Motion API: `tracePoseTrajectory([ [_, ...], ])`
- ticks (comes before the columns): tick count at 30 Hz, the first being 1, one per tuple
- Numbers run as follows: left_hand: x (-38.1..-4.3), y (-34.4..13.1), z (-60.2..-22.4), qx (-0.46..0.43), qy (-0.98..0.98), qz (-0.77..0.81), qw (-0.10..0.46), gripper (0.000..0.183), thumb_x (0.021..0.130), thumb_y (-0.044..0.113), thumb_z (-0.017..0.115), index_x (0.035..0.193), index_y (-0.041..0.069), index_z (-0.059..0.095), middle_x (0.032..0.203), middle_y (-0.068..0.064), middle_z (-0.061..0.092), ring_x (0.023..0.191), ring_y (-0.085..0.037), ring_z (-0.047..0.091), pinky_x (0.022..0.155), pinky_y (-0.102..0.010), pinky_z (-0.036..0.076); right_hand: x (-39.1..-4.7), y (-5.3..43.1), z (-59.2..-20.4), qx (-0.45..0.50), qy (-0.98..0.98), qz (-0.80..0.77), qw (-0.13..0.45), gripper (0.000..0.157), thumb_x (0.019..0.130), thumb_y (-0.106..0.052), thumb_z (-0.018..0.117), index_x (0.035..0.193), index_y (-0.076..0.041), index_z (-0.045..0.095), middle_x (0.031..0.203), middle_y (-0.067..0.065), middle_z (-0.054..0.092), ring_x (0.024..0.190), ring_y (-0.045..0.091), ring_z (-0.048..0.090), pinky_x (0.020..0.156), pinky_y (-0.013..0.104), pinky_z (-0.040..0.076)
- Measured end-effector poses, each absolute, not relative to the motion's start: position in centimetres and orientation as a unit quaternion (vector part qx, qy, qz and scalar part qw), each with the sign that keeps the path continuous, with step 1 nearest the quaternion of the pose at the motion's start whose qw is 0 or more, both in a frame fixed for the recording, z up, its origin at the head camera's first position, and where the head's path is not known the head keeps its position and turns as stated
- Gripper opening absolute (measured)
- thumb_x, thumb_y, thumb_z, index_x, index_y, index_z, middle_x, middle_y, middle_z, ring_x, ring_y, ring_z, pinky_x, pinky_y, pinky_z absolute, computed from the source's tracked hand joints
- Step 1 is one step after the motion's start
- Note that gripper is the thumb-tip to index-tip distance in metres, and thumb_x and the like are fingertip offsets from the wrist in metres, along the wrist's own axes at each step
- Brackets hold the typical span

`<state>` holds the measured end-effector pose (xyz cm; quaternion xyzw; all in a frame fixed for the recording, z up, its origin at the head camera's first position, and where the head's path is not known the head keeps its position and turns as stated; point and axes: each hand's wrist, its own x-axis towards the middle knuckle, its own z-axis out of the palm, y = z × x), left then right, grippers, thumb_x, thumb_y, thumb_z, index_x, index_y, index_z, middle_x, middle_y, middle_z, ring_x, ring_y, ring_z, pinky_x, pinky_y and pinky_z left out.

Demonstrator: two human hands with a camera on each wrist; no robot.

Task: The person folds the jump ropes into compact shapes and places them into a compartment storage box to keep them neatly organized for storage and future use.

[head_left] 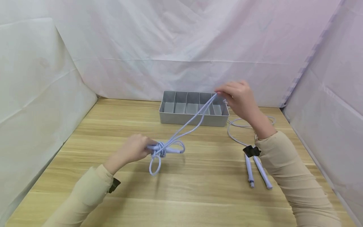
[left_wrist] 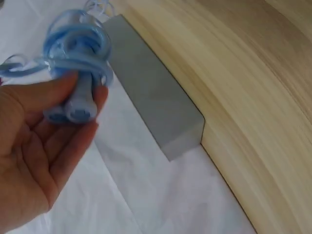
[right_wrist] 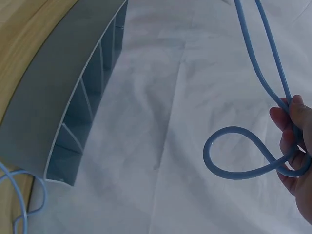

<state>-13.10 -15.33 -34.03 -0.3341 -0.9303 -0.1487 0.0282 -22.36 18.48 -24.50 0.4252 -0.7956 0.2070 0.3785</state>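
A light blue jump rope [head_left: 173,150] is bunched above the table, its cord wound round its handles [left_wrist: 80,105]. My left hand [head_left: 136,147] holds the handles near one end, thumb on one side and fingers on the other. From the bundle, doubled cord [right_wrist: 256,53] runs taut up to the right. My right hand [head_left: 238,96] pinches that cord high above the table, and a loose loop [right_wrist: 229,174] hangs out beside its fingers. A small loop [head_left: 154,172] dangles below the bundle in the head view.
A grey box [head_left: 193,119] with several compartments stands at the back of the wooden table [head_left: 113,126]. On the right lies a second jump rope, its two handles [head_left: 263,172] side by side and its cord [head_left: 233,136] looped behind. White cloth [head_left: 181,41] walls enclose the table.
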Motion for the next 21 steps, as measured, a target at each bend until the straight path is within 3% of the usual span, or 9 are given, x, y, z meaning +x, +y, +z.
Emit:
tracePoseTrajectory([
  [6, -12.4, -16.0, -33.1, -0.363, -0.846, -0.356, -0.16, 0.022, 0.076, 0.001, 0.066, 0.097, 0.006, 0.07, 0.073, 0.003, 0.068, 0.05, 0.001, 0.04, 0.046, -0.017, 0.039, -24.3, 19.6, -27.9, 0.377, -0.847, 0.27, 0.261, 0.01, 0.081, 0.0, 0.064, 0.088, 0.003, 0.069, 0.077, 0.013, 0.068, 0.064, 0.021, 0.062, 0.055, 0.029, 0.046],
  [8, -12.3, -16.3, -33.0, -0.373, -0.813, -0.405, -0.189, 0.024, 0.076, -0.001, 0.064, 0.098, 0.003, 0.069, 0.072, 0.004, 0.067, 0.051, -0.001, 0.04, 0.047, -0.018, 0.039, -24.5, 19.7, -29.2, 0.357, -0.862, 0.293, 0.211, 0.011, 0.083, -0.001, 0.061, 0.09, 0.004, 0.068, 0.078, 0.014, 0.068, 0.067, 0.023, 0.063, 0.057, 0.03, 0.048],
  [11, -12.2, -17.1, -33.0, -0.368, -0.777, -0.463, -0.216, 0.023, 0.077, -0.004, 0.063, 0.1, -0.005, 0.065, 0.074, 0.004, 0.066, 0.058, -0.001, 0.049, 0.053, -0.019, 0.047, -24.6, 19.6, -31.2, 0.331, -0.876, 0.318, 0.148, 0.014, 0.086, -0.002, 0.057, 0.094, 0.005, 0.067, 0.081, 0.016, 0.068, 0.071, 0.026, 0.064, 0.057, 0.027, 0.048],
  [15, -12.6, -18.2, -33.3, -0.341, -0.739, -0.529, -0.241, 0.02, 0.079, -0.007, 0.059, 0.096, -0.017, 0.06, 0.081, 0.004, 0.068, 0.066, -0.003, 0.058, 0.06, -0.021, 0.051, -24.6, 19.6, -34.0, 0.314, -0.88, 0.344, 0.093, 0.017, 0.088, -0.004, 0.055, 0.096, 0.006, 0.066, 0.079, 0.016, 0.068, 0.067, 0.025, 0.063, 0.054, 0.021, 0.044],
  [17, -12.9, -18.5, -33.5, -0.34, -0.726, -0.549, -0.236, 0.015, 0.078, -0.008, 0.057, 0.09, -0.015, 0.062, 0.081, 0.006, 0.068, 0.066, -0.002, 0.056, 0.059, -0.02, 0.05, -24.5, 19.6, -35.1, 0.307, -0.882, 0.35, 0.075, 0.018, 0.089, -0.005, 0.054, 0.097, 0.006, 0.066, 0.075, 0.014, 0.067, 0.058, 0.02, 0.059, 0.05, 0.02, 0.043],
  [21, -13.2, -19.2, -33.8, -0.335, -0.713, -0.577, -0.214, 0.025, 0.075, -0.009, 0.055, 0.084, 0.009, 0.07, 0.079, 0.01, 0.067, 0.068, -0.001, 0.054, 0.06, -0.019, 0.048, -24.3, 19.7, -36.7, 0.292, -0.885, 0.357, 0.063, 0.022, 0.092, -0.01, 0.051, 0.099, 0.006, 0.065, 0.071, 0.014, 0.065, 0.046, 0.013, 0.048, 0.044, 0.022, 0.041],
])
